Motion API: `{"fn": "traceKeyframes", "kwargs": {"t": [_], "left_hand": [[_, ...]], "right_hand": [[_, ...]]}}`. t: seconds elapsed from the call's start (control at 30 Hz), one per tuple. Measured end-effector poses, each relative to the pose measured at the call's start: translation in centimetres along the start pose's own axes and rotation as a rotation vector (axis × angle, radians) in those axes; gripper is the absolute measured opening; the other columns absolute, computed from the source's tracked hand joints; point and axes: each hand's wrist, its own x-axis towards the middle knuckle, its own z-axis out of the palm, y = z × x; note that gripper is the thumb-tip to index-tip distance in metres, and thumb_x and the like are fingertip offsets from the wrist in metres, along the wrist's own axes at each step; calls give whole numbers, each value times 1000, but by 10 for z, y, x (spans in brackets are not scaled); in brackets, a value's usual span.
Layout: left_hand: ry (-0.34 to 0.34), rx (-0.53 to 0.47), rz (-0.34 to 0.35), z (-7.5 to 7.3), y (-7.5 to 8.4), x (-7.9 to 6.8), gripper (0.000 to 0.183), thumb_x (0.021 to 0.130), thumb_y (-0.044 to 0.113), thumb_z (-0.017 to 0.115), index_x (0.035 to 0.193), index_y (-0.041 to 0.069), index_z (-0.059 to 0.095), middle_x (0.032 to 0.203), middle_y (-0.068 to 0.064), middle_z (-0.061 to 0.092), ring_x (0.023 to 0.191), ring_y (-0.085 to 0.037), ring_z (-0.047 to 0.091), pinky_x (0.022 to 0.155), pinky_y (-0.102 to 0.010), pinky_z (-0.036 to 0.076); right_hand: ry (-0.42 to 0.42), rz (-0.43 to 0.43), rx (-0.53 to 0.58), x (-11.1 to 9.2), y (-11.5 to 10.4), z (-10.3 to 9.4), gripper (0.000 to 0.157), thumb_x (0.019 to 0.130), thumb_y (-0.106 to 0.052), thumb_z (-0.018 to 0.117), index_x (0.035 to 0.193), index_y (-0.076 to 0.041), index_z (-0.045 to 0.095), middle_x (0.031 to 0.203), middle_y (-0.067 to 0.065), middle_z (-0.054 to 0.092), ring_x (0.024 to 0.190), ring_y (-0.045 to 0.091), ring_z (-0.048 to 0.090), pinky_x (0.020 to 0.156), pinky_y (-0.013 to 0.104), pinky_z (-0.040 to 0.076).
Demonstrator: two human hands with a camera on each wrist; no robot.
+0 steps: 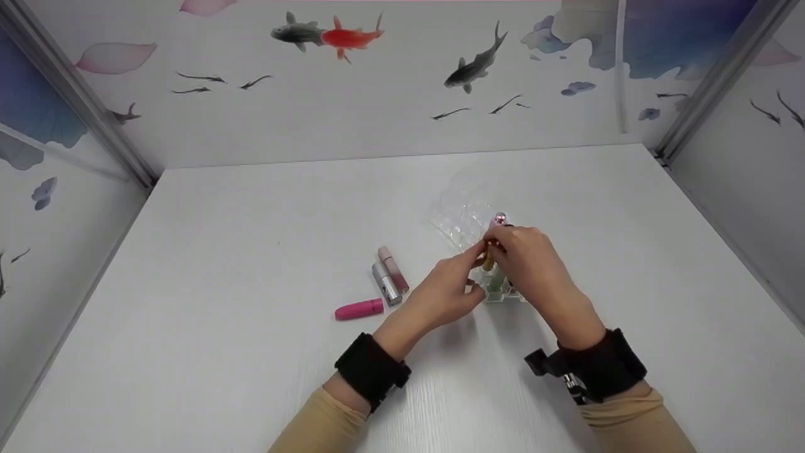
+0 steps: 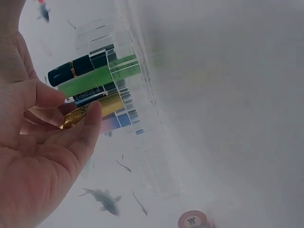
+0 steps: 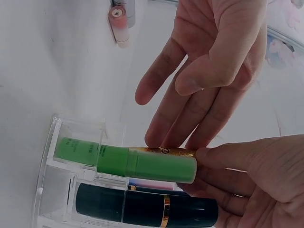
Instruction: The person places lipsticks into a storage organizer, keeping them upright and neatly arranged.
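Observation:
A clear lipstick organizer [image 1: 495,297] holds several tubes in its slots. Among them are a light green tube [image 3: 161,165], a dark tube with a gold band [image 3: 142,206] and a gold lipstick tube [image 2: 111,103]. My right hand [image 1: 531,261] pinches the upper end of the gold tube, which sits in a slot. The left hand [image 1: 448,286] reaches in from the other side; its fairly straight fingertips touch the gold tube, and its thumb stays apart from it. A pink item with a shiny round top [image 1: 499,219] shows just beyond the right hand.
Left of the hands lie a bright pink tube [image 1: 359,309], a silver tube [image 1: 386,284] and a pale pink lip gloss [image 1: 394,269]. Clear plastic [image 1: 462,211] lies behind the organizer. Patterned panels [image 1: 377,107] enclose the white table [image 1: 220,283].

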Motion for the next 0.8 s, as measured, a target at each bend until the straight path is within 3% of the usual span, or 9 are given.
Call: {"fn": "traceKeyframes", "kwargs": {"t": [0.47,0.6,0.8], "left_hand": [[-48,55,-15,-1,1,-1,72,92,7,57,157,5,28,150,-12,52,126,-25,60,99,-30,54],[-63,100,-28,-1,2,-1,73,92,8,59,157,5,27,150,-12,53,122,-24,61,101,-33,52],[-86,151,-56,1,2,-2,73,92,10,60,157,5,28,151,-12,51,134,-22,54,112,-35,46]], "right_hand": [[11,-32,-63,0,-2,6,3,90,5,66,92,4,66,86,17,71,82,33,70,69,42,58],[39,-66,-74,-2,-2,9,8,89,7,65,96,5,62,91,21,69,84,37,70,70,45,59],[82,-123,-118,-4,-2,14,16,84,12,66,98,4,62,87,21,69,79,39,70,68,47,58]]}}
